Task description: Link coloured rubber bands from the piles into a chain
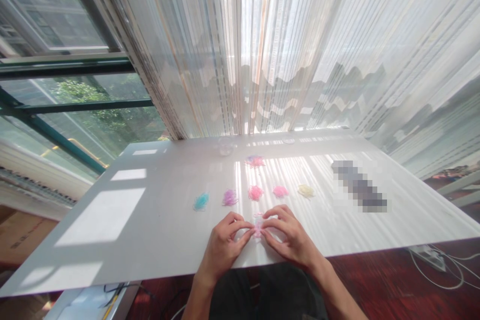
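Note:
My left hand (230,234) and my right hand (287,232) face each other near the table's front edge. Thumb and forefinger are pinched on each side, meeting at a little cluster of thin pink-purple bands (258,230). A few more pink strands lie just beyond the fingertips. Past my hands, small piles of thin, stringy bands form a row: a teal pile (201,201), a purple pile (230,197), a coral-pink pile (255,192), a pink pile (280,191) and a pale yellow pile (306,190). Farther back sits a mixed pink and blue pile (256,161).
A clear round container (225,147) stands at the back of the white table (168,240), with a clear disc (288,141) to its right. A blurred-out dark object (359,186) lies on the right. Curtains (240,50) hang behind; white cables (446,265) lie on the floor.

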Tool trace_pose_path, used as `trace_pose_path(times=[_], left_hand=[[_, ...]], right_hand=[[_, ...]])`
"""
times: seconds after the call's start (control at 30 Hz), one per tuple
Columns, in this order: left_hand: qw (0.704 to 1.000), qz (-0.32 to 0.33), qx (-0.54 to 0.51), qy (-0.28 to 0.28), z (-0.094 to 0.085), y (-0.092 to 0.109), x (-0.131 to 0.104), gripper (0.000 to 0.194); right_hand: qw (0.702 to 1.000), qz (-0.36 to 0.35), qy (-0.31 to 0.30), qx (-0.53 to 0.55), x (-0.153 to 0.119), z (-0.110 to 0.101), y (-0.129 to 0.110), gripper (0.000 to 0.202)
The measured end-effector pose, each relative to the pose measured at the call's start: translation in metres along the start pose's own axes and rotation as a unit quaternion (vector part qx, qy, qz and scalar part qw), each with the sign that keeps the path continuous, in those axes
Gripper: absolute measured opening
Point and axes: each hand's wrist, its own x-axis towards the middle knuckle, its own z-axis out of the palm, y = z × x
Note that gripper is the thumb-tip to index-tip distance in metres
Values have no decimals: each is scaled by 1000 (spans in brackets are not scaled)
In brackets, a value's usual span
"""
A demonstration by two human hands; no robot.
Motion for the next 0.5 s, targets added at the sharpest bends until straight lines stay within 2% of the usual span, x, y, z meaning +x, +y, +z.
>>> trace_pose_path(times=[0.17,0.5], left_hand=[[1000,-2,23,-11,1,5,2,14],[998,-44,-53,-8,15,13,7,15]], right_hand=[[1000,1,14,3,0,1,1,12],[999,26,38,13,1,0,1,12]])
